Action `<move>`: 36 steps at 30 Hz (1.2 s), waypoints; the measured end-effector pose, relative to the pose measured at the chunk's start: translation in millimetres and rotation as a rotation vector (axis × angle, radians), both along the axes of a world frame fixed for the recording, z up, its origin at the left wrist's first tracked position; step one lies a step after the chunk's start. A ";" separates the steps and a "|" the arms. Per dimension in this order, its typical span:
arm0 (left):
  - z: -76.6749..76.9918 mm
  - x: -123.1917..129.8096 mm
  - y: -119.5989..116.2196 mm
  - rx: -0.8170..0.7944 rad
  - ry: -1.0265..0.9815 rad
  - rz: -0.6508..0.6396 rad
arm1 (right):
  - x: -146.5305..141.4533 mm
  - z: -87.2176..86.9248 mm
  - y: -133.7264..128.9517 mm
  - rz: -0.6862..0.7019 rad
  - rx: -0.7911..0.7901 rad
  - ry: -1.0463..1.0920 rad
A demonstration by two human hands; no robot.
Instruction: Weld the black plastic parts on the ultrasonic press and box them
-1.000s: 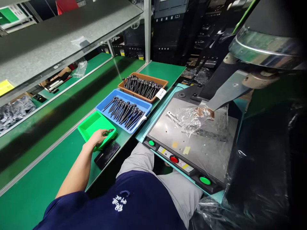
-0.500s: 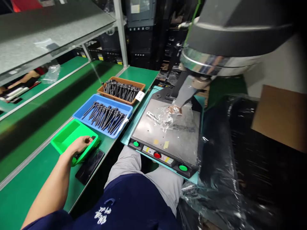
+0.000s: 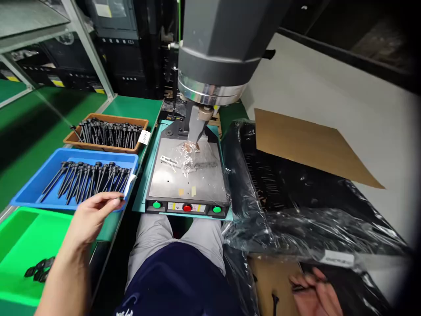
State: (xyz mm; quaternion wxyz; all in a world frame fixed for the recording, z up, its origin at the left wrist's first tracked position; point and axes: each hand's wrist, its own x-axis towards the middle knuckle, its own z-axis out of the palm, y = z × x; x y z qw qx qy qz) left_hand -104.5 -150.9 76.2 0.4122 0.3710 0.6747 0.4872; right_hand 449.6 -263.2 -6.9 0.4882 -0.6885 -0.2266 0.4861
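Observation:
My left hand [image 3: 88, 219] reaches over the near right corner of a blue tray [image 3: 31, 193] filled with long black rods [image 3: 88, 180]. A small dark bit shows at its fingertips; whether it is held is unclear. Below the hand, a green tray [image 3: 19, 237] holds several small black pieces [image 3: 39, 268]. My right hand [image 3: 312, 294] is blurred at the bottom right, low in a cardboard box [image 3: 263, 281], with a thin black piece [image 3: 297, 287] across its fingers.
A press machine [image 3: 217, 48] stands over a metal plate [image 3: 187, 180] with crumpled clear film, and green and red buttons [image 3: 187, 207] line its front. An orange tray [image 3: 108, 147] of black rods sits behind the blue one. Black plastic bags [image 3: 296, 210] and cardboard [image 3: 305, 145] lie right.
The view swung right. My left hand left the green tray and moved to the blue tray's corner. My right hand has come into view in the box.

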 end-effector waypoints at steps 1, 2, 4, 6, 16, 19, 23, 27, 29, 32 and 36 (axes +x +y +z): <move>-2.3 16.4 13.4 0.025 -0.113 -0.053 | -18.0 10.1 8.5 -0.026 0.065 0.041; -3.8 33.0 25.5 0.038 -0.216 -0.106 | -40.2 19.6 18.9 -0.004 0.126 0.089; -4.5 65.3 43.7 0.040 -0.404 -0.203 | -90.9 35.5 44.2 0.324 0.100 0.098; -3.6 93.4 52.5 0.021 -0.556 -0.290 | -139.4 45.8 70.6 0.601 0.153 -0.070; -11.0 132.9 38.1 0.056 -0.690 -0.296 | -226.4 51.3 119.8 0.847 0.523 -0.337; -13.8 130.4 38.8 0.075 -0.666 -0.260 | -229.1 52.9 122.3 0.846 0.524 -0.296; -16.0 127.0 42.4 0.091 -0.663 -0.286 | -232.6 50.5 122.8 0.893 0.348 0.116; -19.2 125.6 46.3 0.092 -0.628 -0.309 | -235.9 46.0 120.8 0.835 0.186 0.495; -20.9 125.3 47.6 0.094 -0.608 -0.327 | -235.6 44.2 119.6 0.798 0.136 0.602; -22.9 124.1 48.5 0.067 -0.614 -0.368 | -232.3 41.9 118.3 0.802 0.048 0.819; -24.9 122.7 48.3 0.045 -0.640 -0.425 | -228.6 39.5 117.8 0.839 -0.007 1.016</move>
